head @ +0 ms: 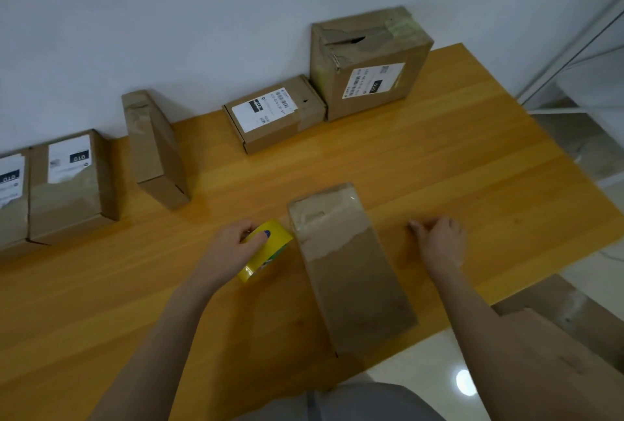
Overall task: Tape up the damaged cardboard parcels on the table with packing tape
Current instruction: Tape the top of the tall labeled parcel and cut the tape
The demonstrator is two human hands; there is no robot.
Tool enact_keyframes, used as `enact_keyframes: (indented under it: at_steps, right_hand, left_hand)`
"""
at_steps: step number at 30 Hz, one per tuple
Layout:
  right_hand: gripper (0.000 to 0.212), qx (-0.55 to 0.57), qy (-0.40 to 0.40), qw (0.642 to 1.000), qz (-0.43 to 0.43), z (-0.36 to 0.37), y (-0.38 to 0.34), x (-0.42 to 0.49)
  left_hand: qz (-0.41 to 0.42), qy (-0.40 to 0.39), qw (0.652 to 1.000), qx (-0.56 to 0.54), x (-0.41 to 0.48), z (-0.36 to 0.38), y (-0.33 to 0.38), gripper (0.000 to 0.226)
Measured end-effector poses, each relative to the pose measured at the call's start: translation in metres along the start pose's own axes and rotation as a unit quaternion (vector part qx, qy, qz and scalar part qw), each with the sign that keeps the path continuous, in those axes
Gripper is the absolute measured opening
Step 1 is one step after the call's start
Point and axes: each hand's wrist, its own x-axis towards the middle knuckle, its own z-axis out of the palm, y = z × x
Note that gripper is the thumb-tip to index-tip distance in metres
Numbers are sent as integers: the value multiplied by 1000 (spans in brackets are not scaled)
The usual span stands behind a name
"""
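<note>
While left fingers (257, 241) grip the yellow packing-tape roll (270, 245) & right fingers (417, 228) curl, apparently empty, unheld flat brown cardboard parcel (351, 272) may slide.

- The scene is lit evenly and fairly brightly from overhead; no harsh contrast is seen.
- A round white glare spot is reflected in the glossy floor tile (464, 383).
- A broad soft sheen is spread across the varnished wooden table (388, 150), and a small glint is caught on the clear tape of the flat parcel (351, 272).
- Only faint, diffuse shadows are cast, beside the leaning parcel (155, 150) and under the yellow tape roll (277, 241).
- The wall (169, 15) is given a cool grey-blue cast.
- Straight edges are bowed by the wide lens, most strongly toward the sides.
- Detail is soft overall; label print is smeared, and the right hand (439, 241) is slightly blurred.
</note>
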Motion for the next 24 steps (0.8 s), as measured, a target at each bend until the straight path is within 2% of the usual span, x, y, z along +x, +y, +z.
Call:
enact_keyframes:
  at_steps: [2,5,10,12,15,17,19,22,24]
  right_hand:
    - [66,51,27,998,-20,5,2,-13]
    - [73,54,19,998,-38,8,4,-25]
    - [45,-3,-4,999,-54,2,27,-23]
    - [41,36,-8,999,-17,1,29,-20]
    - [42,100,-45,990,86,-6,22,-17]
    - [38,111,-55,988,88,-7,17,-21]
    - [39,141,-21,988,57,-8,5,-27]
    - [39,177,53,981,-60,-19,-36,-39]
    - [35,195,36,970,-141,-25,-71,-52]
  left_hand:
    - [-10,-1,1000,11,-3,0,-4,25]
    - [-19,-1,1000,8,-6,3,-10,26]
    - [-26,-2,1000,-6,-9,8,-13,23]
    - [-28,-8,999,-16,-9,9,-12,21]
    - [-35,-23,999,-7,-6,9,-11,23]
    - [-46,-26,999,-13,-5,10,-10,24]
    - [-54,-33,997,-51,-6,13,-5,33]
    - [-70,-46,991,-106,-6,17,-3,41]
    - [-73,-49,987,-134,-8,18,-1,47]
